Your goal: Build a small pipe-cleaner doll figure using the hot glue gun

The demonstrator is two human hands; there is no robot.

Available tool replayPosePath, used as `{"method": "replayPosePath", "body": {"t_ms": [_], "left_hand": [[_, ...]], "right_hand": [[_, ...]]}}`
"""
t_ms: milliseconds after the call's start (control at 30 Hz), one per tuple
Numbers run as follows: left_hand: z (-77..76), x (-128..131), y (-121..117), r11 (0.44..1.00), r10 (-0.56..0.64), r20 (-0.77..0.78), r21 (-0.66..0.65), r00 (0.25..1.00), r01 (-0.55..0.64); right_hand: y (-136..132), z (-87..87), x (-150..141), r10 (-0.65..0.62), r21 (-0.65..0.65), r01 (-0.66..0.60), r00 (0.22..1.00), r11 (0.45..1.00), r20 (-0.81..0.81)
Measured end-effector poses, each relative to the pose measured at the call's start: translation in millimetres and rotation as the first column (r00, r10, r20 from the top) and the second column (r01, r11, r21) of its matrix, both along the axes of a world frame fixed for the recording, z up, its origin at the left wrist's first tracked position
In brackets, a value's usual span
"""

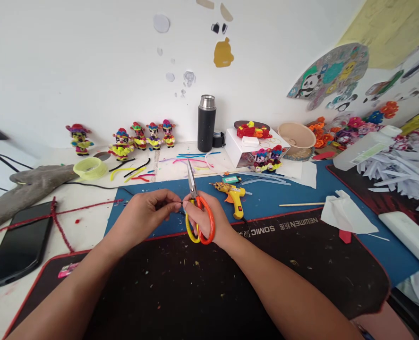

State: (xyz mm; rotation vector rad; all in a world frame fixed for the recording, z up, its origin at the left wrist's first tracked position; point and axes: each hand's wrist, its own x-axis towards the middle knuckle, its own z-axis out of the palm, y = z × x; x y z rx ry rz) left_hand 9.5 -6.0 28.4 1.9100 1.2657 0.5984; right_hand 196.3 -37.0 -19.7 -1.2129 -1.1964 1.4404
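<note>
My left hand (152, 210) is closed in a pinch over the blue mat, its fingertips meeting those of my right hand. Something small and dark shows between the fingertips, too small to name. Wrapped in my right hand (211, 217) is a pair of scissors (192, 179) with one orange and one yellow handle loop. Its blades are together and point up and away from me. Just right of that hand, a yellow hot glue gun (235, 198) lies on the blue mat (266, 193).
Several pipe-cleaner dolls (122, 144) stand along the wall, left of a black thermos (206, 123). Pipe-cleaner pieces (136, 170) lie before them. At left are a phone (21, 241) and yellow tape roll (89, 167). A white box (235, 150) and crumpled tissue (347, 212) are right.
</note>
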Motion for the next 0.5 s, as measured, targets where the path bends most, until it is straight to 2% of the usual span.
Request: {"method": "replayPosePath", "body": {"t_ms": [200,367,500], "left_hand": [[-3.2,-0.5,-0.2,1.0,-0.018,0.012,0.003,1.0,0.018],[-3.5,-1.9,3.5,0.992,0.028,0.149,-0.126,0.989,-0.009],[1.1,-2.0,4.8,0.984,0.042,0.203,-0.176,0.978,-0.006]], "right_hand": [[-1.0,2.0,-0.8,-0.003,-0.017,0.003,1.0,1.0,-0.013],[0.9,6.3,0.3,-0.013,-0.015,0.012,0.997,1.0,-0.076],[1.8,9.7,2.4,-0.055,-0.013,0.054,0.994,0.998,-0.097]]}}
